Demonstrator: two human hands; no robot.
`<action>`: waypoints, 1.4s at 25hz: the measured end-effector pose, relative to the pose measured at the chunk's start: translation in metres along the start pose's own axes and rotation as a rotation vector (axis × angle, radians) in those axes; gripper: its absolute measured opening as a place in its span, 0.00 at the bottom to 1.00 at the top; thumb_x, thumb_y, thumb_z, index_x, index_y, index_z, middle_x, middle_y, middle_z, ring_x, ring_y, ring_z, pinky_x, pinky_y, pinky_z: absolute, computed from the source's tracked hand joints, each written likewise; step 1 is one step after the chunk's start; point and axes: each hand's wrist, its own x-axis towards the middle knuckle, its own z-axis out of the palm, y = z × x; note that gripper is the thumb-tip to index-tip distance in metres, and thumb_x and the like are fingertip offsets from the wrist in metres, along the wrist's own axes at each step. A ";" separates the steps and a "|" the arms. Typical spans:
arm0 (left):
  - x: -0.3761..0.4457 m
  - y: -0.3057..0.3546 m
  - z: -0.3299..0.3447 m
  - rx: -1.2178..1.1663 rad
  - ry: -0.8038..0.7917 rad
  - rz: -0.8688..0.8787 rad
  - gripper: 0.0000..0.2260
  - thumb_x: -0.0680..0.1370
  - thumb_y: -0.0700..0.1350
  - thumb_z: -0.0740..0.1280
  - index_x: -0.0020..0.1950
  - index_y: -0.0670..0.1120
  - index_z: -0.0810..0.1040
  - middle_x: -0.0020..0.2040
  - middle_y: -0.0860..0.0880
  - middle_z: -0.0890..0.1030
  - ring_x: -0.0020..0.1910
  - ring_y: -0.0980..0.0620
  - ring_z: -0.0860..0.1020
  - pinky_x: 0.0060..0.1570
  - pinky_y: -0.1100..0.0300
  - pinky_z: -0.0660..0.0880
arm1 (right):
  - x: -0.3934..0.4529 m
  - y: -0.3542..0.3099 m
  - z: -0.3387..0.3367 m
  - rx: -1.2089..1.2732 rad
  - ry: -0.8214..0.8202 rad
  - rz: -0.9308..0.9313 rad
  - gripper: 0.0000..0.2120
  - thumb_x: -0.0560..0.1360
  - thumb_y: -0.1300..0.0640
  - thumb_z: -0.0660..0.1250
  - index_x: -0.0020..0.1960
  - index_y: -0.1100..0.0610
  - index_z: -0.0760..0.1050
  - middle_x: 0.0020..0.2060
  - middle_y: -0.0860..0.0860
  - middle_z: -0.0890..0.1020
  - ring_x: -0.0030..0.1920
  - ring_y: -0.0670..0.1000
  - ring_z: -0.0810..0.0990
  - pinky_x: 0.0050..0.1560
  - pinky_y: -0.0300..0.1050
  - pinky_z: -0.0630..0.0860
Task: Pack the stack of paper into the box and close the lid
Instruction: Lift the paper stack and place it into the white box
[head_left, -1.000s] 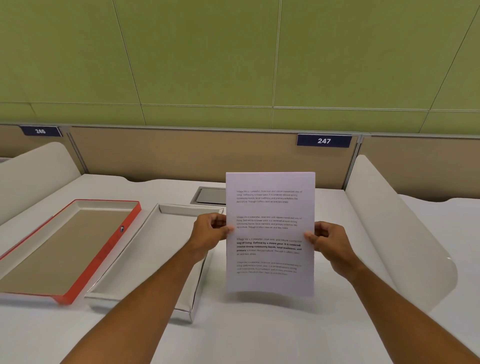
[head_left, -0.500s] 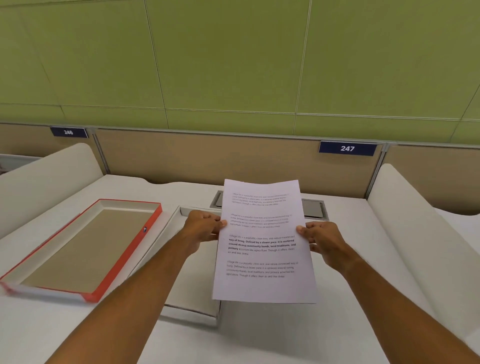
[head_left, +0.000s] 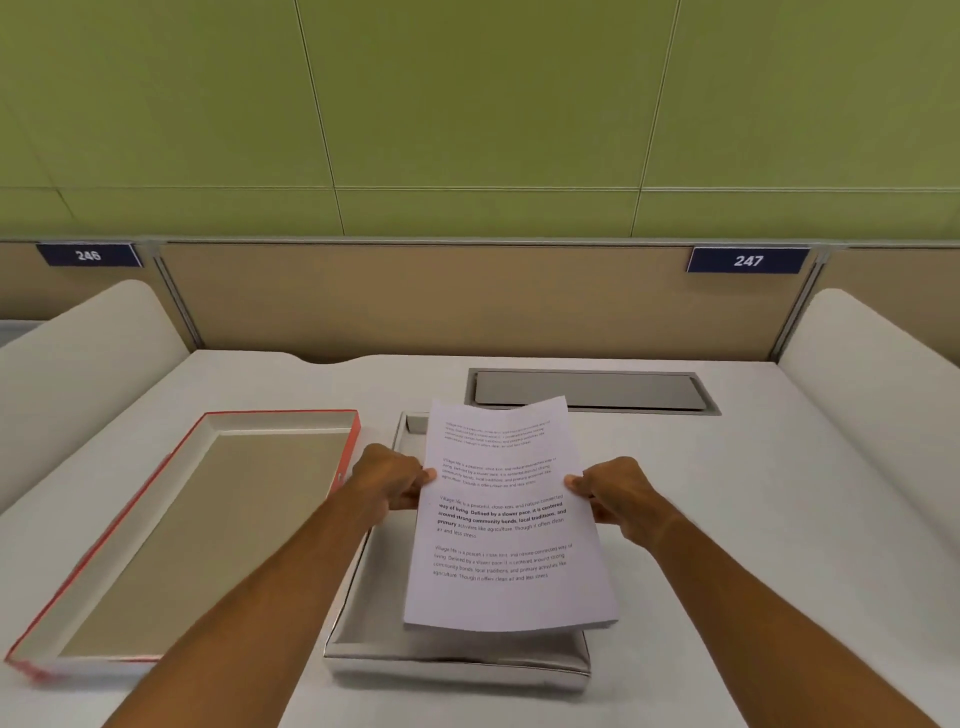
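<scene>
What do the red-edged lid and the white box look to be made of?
Red-edged lid: likely rigid cardboard, with matte tan board inside, white inner walls and a thin red wrap on the rim. White box: probably paper-wrapped cardboard, with thin folded walls and a slight sheen; the exact coating is unclear.

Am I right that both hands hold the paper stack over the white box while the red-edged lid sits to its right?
Not quite. The head view shows the red-edged lid left of the white box, not right. Both the left hand and right hand do hold the paper stack over it.

Both hands (head_left: 395, 480) have tipped the paper stack (head_left: 506, 519) flatter, over the box (head_left: 457, 660).
</scene>
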 end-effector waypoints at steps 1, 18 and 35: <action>0.007 -0.004 -0.006 0.013 0.002 -0.009 0.11 0.71 0.30 0.72 0.52 0.30 0.77 0.47 0.36 0.85 0.40 0.42 0.86 0.42 0.47 0.84 | 0.002 0.003 0.012 -0.017 0.012 0.013 0.09 0.72 0.66 0.72 0.35 0.63 0.74 0.41 0.61 0.85 0.39 0.58 0.86 0.35 0.47 0.83; 0.059 -0.026 -0.012 0.454 0.097 0.094 0.15 0.70 0.43 0.77 0.36 0.45 0.71 0.49 0.42 0.84 0.33 0.50 0.79 0.29 0.61 0.75 | 0.022 0.011 0.088 -0.356 0.232 0.098 0.08 0.73 0.59 0.70 0.45 0.60 0.71 0.45 0.57 0.82 0.43 0.60 0.84 0.46 0.53 0.84; 0.058 -0.017 -0.001 0.412 -0.239 -0.118 0.36 0.78 0.67 0.49 0.77 0.44 0.63 0.76 0.40 0.67 0.73 0.38 0.67 0.69 0.44 0.65 | 0.027 0.004 0.099 -0.528 0.094 0.120 0.06 0.74 0.59 0.64 0.46 0.62 0.72 0.45 0.56 0.80 0.47 0.58 0.82 0.46 0.47 0.79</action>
